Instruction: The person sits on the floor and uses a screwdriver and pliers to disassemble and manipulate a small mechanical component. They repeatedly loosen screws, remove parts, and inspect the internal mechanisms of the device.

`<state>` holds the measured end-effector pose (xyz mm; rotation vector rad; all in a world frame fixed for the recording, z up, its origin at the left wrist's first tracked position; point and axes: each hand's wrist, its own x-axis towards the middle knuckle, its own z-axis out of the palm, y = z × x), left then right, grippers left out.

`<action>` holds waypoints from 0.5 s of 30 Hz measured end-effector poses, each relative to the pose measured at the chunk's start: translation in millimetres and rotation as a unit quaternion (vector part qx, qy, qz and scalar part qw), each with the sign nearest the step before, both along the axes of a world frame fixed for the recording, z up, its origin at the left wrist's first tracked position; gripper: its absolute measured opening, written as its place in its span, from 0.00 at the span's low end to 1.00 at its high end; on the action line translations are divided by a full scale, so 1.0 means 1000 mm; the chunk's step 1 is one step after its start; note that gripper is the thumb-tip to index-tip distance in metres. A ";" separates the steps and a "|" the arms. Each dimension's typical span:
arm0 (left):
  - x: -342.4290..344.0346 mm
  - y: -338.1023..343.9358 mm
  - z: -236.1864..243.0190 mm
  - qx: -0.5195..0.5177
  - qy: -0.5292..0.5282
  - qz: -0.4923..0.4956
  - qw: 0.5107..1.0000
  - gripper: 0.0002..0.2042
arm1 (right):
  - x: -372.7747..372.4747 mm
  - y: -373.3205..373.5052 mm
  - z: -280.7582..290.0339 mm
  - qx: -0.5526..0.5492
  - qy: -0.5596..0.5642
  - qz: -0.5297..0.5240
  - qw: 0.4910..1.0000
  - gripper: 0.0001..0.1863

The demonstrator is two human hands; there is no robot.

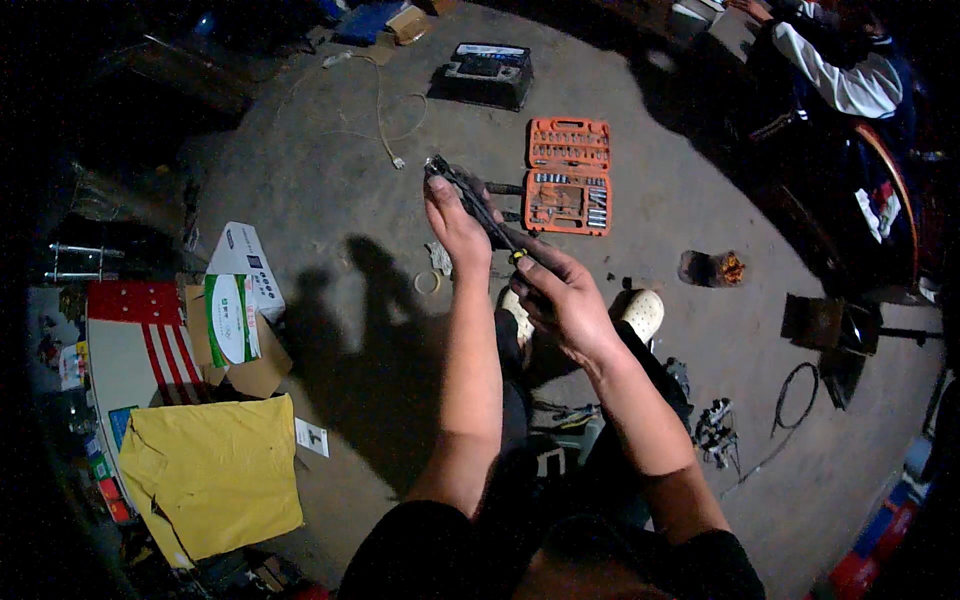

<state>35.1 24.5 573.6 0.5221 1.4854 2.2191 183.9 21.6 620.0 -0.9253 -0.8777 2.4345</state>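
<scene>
My left hand (460,222) is out in front of me, its fingers wrapped round a long dark part (462,188) with a lighter, metallic-looking far end. What kind of part it is, I cannot make out. In my right hand (572,300), closer to me, is a screwdriver (518,257) with a black and yellow handle. It points up and left toward the dark part; whether its tip touches is hidden. Beyond my hands lies an orange socket set case (568,172), unfolded, with rows of sockets and bits in it.
A black car battery (485,75) stands at the far side, near a pale cable (381,115). At left are a yellow sheet (215,475) and a white box (245,265). A tape ring (428,283) lies on the floor. Another person's sleeve (845,80) shows at upper right.
</scene>
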 end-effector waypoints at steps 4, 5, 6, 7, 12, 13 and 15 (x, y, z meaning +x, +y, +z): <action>0.007 0.002 -0.008 -0.022 -0.018 0.014 1.000 0.20 | -0.001 0.000 -0.008 -0.034 0.004 -0.009 0.999 0.15; 0.010 0.005 -0.007 -0.026 -0.033 0.021 0.999 0.20 | -0.001 0.002 -0.011 -0.020 0.006 -0.013 1.000 0.14; 0.014 0.012 -0.008 -0.022 -0.018 0.057 0.998 0.22 | -0.001 0.002 -0.016 -0.006 0.008 -0.016 1.000 0.14; 0.013 0.013 -0.010 -0.031 -0.018 0.038 0.999 0.21 | -0.002 0.005 -0.021 0.014 0.014 -0.020 1.000 0.14; 0.011 0.010 -0.015 -0.040 -0.024 -0.010 0.999 0.22 | -0.011 -0.007 -0.039 0.325 -0.098 -0.063 0.939 0.17; 0.011 0.012 -0.018 -0.040 -0.028 -0.014 0.999 0.22 | -0.013 -0.009 -0.047 0.382 -0.105 -0.083 0.914 0.17; 0.007 0.015 -0.025 -0.041 -0.029 -0.010 0.999 0.23 | -0.014 -0.006 -0.059 0.442 -0.112 -0.098 0.885 0.18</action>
